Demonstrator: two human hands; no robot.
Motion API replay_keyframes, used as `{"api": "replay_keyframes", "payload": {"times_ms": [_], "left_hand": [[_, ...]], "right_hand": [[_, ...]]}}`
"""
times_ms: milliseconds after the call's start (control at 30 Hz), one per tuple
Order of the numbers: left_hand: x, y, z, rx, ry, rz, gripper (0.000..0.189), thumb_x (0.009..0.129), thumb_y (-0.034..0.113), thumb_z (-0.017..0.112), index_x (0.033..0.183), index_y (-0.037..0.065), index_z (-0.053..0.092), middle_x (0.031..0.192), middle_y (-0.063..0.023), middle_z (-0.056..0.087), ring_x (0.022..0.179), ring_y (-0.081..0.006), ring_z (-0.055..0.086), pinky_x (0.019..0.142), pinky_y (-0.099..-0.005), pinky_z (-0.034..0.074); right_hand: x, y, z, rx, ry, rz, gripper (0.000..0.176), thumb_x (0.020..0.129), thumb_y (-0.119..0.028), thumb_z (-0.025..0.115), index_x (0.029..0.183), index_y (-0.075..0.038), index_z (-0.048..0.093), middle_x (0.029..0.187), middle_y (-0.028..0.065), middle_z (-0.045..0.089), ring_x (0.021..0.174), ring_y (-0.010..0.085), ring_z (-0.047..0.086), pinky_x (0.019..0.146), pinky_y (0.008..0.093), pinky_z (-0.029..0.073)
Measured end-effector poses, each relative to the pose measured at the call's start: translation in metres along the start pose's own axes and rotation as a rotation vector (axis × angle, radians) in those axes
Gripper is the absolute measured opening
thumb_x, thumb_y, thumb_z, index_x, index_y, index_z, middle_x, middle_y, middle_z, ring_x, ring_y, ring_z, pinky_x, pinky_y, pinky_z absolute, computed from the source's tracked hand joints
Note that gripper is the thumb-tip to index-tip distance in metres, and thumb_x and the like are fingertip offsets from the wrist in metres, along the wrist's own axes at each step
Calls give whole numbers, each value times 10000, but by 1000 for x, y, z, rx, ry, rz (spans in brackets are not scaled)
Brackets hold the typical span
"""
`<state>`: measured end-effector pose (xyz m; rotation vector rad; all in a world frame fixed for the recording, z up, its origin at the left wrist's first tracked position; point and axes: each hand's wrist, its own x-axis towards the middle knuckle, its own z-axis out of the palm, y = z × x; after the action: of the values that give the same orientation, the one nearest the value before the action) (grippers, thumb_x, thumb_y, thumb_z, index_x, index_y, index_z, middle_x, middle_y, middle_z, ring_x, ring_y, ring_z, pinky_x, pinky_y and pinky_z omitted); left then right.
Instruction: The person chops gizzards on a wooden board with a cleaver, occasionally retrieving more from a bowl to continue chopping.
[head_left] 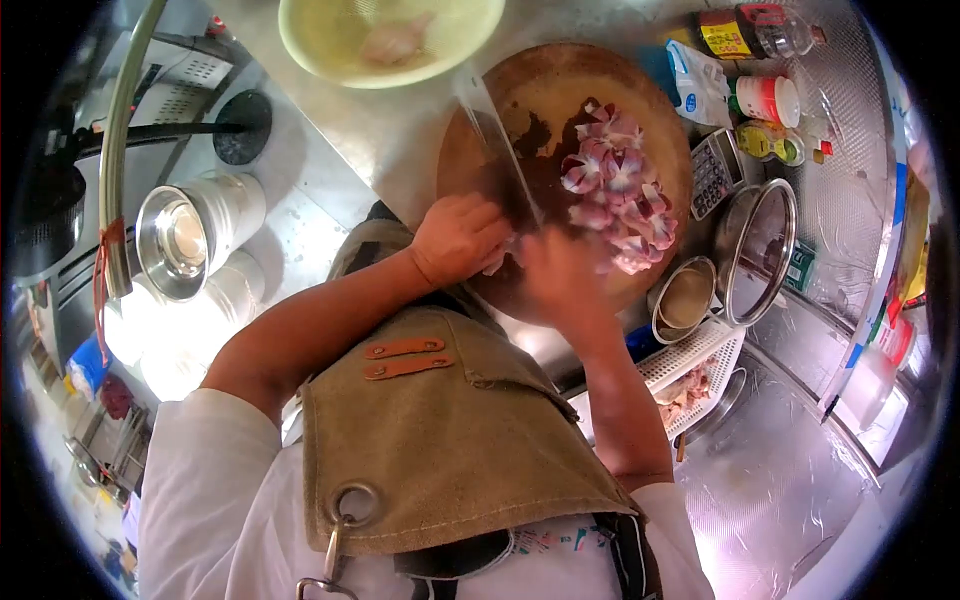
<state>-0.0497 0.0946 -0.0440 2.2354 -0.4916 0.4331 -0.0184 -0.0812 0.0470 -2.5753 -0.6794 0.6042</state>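
A round wooden chopping board lies before me. On its right half is a heap of purple-pink meat pieces with white parts, which look like gizzards. My right hand, smeared by motion, is closed at the near end of a broad-bladed knife; the handle is hidden in it. The blade points away from me over the board. My left hand is curled at the board's near left edge, beside the blade. A small pale piece of meat shows under its fingertips.
A yellow-green strainer bowl with a piece of meat stands beyond the board. To the right are a metal bowl, a round metal strainer, a white basket of meat, a scale and bottles. A metal pot stands left.
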Motion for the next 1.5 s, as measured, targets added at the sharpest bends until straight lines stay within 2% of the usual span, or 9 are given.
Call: {"api": "replay_keyframes", "payload": {"times_ms": [367,500,767,933,1067,1200,1267,1333,1500], "left_hand": [[-17,4,-2,27,-216,155,153,705,173,701,766,114,574,775,-46,516,756,-239,529,617,-378,437],[13,28,-9,120,-177,-217,215,731,250,705,847,85,631,811,-103,566,817,-311,572,697,-417,514],[88,58,-16,-244,-644,-361,338,804,354,671,835,17,672,816,-249,643,814,-404,641,705,-480,507],[164,104,-18,-245,-210,66,343,787,334,691,818,-6,656,830,-245,654,785,-412,646,700,-480,506],[176,71,-4,-7,-461,-185,362,792,340,687,836,-19,661,833,-239,664,783,-410,651,711,-470,513],[165,-20,-47,62,-204,-573,225,823,285,652,910,97,740,853,-164,712,799,-313,695,763,-424,544],[139,-124,-73,299,0,-404,230,842,268,616,953,80,687,868,-185,677,870,-393,646,808,-462,508],[136,-167,-114,435,-598,-506,285,822,283,672,1083,173,702,892,-197,669,929,-390,633,828,-458,506],[123,-194,-117,416,-556,-366,382,780,299,703,1126,137,697,955,-223,675,893,-387,648,786,-459,512]], "right_hand": [[3,10,12,228,174,182,339,948,-280,564,891,54,558,693,256,604,696,430,616,641,483,484],[-22,-9,-33,687,314,535,330,982,-279,554,849,23,570,604,64,560,503,159,548,465,336,437],[-137,9,-61,899,823,538,278,1010,-171,471,790,-4,510,524,34,500,416,122,483,413,269,376],[-179,9,-42,1035,959,789,322,987,-159,466,684,-51,467,506,45,488,391,137,464,395,283,376],[-182,0,-29,1091,1019,858,295,987,-168,485,714,-58,465,498,38,463,385,140,452,370,279,359],[-191,-6,-20,1104,999,758,240,997,-157,482,791,-35,457,504,43,457,373,137,443,358,264,352],[-186,-17,-24,1091,1014,790,226,999,-169,486,827,-24,465,508,46,467,374,135,448,359,260,357],[-188,-15,-17,1096,960,810,228,1003,-174,483,835,-20,469,514,47,474,376,131,453,359,255,358],[-180,-21,-12,1116,914,878,263,1013,-172,465,806,-12,485,523,45,488,378,129,460,366,262,359]]}}
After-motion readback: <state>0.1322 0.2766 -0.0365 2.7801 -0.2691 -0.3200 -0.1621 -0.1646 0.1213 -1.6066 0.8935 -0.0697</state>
